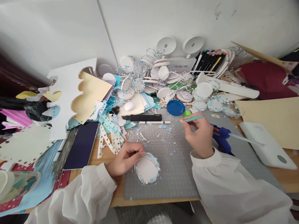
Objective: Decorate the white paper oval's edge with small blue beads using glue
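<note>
My left hand [127, 158] pinches the upper left edge of a round white disc [147, 169]. Small pale-blue and white paper stars line the rim of this disc, and a thin wire ring loops around it. My right hand [199, 135] is closed around teal tweezers [192, 119], whose tips point left. Just left of the tips, loose blue paper stars [166, 126] lie scattered on the grey cutting mat [177, 183]. Beyond them are a black utility knife [144, 118] and a thin white stick [154, 122].
A blue lid [175, 107] sits behind the mat, before a heap of decorated white discs [137, 84]. On the right are a blue glue gun [220, 138] and a white device [268, 144]. A dark phone [81, 146] and punched paper strips [108, 140] lie left.
</note>
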Tool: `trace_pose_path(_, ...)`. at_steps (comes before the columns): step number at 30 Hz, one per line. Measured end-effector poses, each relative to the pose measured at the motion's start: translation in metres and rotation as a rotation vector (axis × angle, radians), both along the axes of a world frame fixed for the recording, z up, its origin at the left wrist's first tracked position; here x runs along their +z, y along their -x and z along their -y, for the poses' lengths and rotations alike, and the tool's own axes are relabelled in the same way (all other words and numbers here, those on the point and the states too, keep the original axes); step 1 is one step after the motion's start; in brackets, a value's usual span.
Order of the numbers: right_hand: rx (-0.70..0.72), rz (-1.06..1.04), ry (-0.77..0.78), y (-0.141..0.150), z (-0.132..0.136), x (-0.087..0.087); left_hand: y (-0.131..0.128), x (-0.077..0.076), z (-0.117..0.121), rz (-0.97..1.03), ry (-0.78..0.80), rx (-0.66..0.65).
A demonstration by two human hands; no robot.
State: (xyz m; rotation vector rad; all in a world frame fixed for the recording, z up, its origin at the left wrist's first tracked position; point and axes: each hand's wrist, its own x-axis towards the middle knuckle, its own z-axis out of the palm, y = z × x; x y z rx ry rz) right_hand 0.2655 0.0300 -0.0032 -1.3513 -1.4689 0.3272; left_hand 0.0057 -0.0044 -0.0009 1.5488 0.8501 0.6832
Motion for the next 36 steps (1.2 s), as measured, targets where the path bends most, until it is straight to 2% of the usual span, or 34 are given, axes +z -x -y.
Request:
trace_pose_path(10,0.006,0.216,0.048,0.002,-0.001,0.001,-0.001,-0.002,0.000,-0.057,0.008,-0.034)
trace_pose_path(17,0.037,0.283,0.037,0.002,0.000,0.000,-0.004,0.005,0.001,-0.075,-0.016,-0.061)
trace_pose_path(21,0.049,0.147,-0.011,0.002,0.001,0.002,-0.006,0.007,0.002,-0.155,-0.095,-0.080)
trace_pose_path(28,0.162,-0.331,0.076,0.008,0.005,0.006,-0.012,-0.002,0.004,-0.304,-0.572,-0.024)
trace_pose_path(30,0.219,-0.408,0.085,0.012,0.008,0.006,-0.013,-0.003,0.004,-0.303,-0.636,-0.021)
trace_pose_path(33,0.285,-0.470,0.064,0.021,0.016,0.005,-0.013,0.000,0.004,-0.274,-0.593,0.034)
trace_pose_path(36,0.337,-0.478,0.002,0.031,0.029,0.005,-0.013,0.003,0.003,-0.224,-0.421,0.117)
